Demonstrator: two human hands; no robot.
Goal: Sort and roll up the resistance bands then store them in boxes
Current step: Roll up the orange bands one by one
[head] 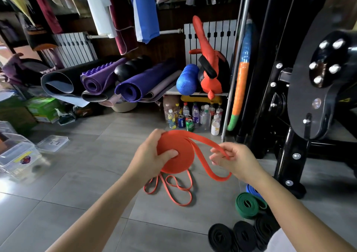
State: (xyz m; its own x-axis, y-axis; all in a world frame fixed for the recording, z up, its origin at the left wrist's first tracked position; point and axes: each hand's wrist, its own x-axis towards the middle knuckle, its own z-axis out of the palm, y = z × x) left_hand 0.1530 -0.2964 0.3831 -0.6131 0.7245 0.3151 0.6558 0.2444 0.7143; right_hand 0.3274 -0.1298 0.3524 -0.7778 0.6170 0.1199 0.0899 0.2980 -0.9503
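1. Left hand [152,155]: grips the orange band coil [178,153], thumb pressed on its face, held above the floor.
2. Right hand [234,160]: pinches the coil's loose tail [207,143].
3. Floor [87,174]: loose orange band [173,190]; rolled green band [249,205]; rolled black bands [231,236]; clear plastic boxes [19,159] at left.

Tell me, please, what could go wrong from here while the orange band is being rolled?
1. The left hand holds the orange roll only by its edge and with a thumb on its face. If that grip loosens, the roll may spring open.
2. The tail hangs slack between the roll and the right hand, so it may twist and wind unevenly.
3. A thin orange band lies loose on the floor below, and the tail might tangle with it.
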